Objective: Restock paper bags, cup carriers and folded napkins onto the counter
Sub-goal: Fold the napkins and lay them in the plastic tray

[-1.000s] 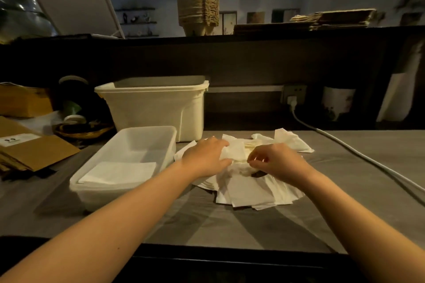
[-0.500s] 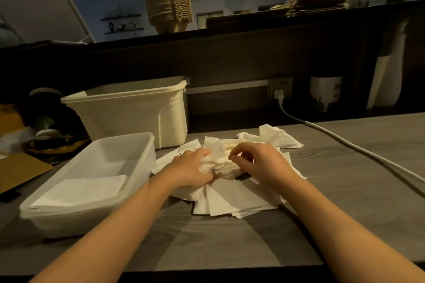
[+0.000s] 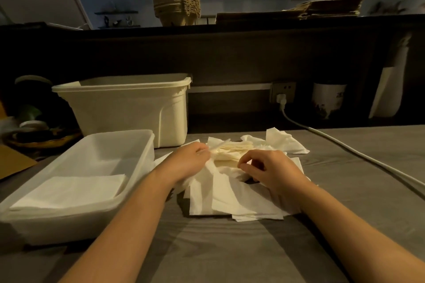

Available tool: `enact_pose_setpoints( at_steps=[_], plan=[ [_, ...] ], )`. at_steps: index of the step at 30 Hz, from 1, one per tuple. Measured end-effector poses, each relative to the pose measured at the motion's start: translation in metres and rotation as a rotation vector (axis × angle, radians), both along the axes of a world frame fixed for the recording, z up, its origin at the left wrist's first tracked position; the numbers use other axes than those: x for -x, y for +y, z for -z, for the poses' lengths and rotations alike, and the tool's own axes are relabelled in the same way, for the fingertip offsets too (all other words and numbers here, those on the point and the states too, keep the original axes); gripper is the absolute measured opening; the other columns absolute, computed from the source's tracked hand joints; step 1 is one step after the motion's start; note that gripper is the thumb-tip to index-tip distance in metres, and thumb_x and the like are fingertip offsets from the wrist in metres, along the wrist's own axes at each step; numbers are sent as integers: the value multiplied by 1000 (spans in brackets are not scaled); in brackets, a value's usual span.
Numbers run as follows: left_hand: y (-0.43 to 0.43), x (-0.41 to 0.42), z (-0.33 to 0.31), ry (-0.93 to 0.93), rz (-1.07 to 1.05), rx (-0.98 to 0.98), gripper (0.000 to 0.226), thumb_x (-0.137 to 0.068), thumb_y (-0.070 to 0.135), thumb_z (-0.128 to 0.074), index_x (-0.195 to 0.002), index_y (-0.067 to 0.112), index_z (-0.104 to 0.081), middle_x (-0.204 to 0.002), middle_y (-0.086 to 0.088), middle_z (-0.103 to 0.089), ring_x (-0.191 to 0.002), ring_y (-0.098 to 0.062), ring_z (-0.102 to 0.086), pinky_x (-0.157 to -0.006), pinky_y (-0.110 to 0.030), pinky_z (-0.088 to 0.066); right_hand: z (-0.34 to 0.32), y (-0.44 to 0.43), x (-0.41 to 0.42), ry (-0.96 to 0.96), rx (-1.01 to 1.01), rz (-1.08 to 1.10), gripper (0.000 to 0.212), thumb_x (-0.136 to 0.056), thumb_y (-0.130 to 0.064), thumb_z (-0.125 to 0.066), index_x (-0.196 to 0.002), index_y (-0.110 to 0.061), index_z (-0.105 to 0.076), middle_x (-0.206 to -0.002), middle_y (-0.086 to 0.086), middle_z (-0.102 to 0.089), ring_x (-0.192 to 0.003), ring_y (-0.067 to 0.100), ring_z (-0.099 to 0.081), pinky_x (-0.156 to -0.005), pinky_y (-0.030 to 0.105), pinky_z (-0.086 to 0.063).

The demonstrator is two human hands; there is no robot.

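Pinching one napkin are left hand fingers.

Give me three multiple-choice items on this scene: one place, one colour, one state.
1. Where does the cup carrier stack stand? A in the tray B in the cream bin C on the upper ledge
2. What colour is the cable? A black B white C red
3. What is the left hand doing? A pinching a napkin B resting flat C gripping the cable
C: it tops the ledge at the back. B: it runs white from the outlet. A: fingertips pinch a raised napkin edge.
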State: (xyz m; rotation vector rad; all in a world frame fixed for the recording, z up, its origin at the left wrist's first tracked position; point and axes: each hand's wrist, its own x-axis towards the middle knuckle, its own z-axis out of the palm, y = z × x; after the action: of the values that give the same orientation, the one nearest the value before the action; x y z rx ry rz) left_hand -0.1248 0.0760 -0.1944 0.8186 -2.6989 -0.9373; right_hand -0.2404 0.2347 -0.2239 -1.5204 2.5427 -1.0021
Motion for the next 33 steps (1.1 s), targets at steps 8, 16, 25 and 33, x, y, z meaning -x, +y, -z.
enact_pose_setpoints(
  at_steps=[8,16,25,33],
  plan=[
    [10,-3,16,-115,50,293,49,-94,38,-44,-140,36,-30,-146,6,-34,-125,-20,-40,-99,-39,-40,-2,0,-11,80,-64,-34,17,-92,-33,-54,-105,-27,-64,-87,-7,-65,-77,10,-58,-76,30,-52],
    [5,-9,2,71,-81,113,33,-100,28,-33,-130,25,-46,-127,1,-51,-98,-14,-44,-88,-33,-41,-1,2,-11,109,-164,-66,18,-92,-33,-52,-107,-30,-63,-89,-9,-63,-82,8,-57,-78,27,-51],
    [5,-5,9,139,-125,105,34,-95,17,-35,-123,30,-50,-128,5,-49,-106,-15,-47,-85,-31,-42,-1,-2,-23,439,14,-123,30,-88,-45,-47,-116,-40,-58,-72,-21,-42,-69,2,-42,-56,12,-30],
    [-4,0,10,297,-263,31,28,-98,29,-35,-109,16,-57,-86,-1,-55,-83,-20,-52,-70,-31,-41,7,-12,-27,412,-155,-295,31,-93,-45,-44,-121,-43,-56,-95,-10,-52,-85,3,-44,-69,22,-42]
  ],
)
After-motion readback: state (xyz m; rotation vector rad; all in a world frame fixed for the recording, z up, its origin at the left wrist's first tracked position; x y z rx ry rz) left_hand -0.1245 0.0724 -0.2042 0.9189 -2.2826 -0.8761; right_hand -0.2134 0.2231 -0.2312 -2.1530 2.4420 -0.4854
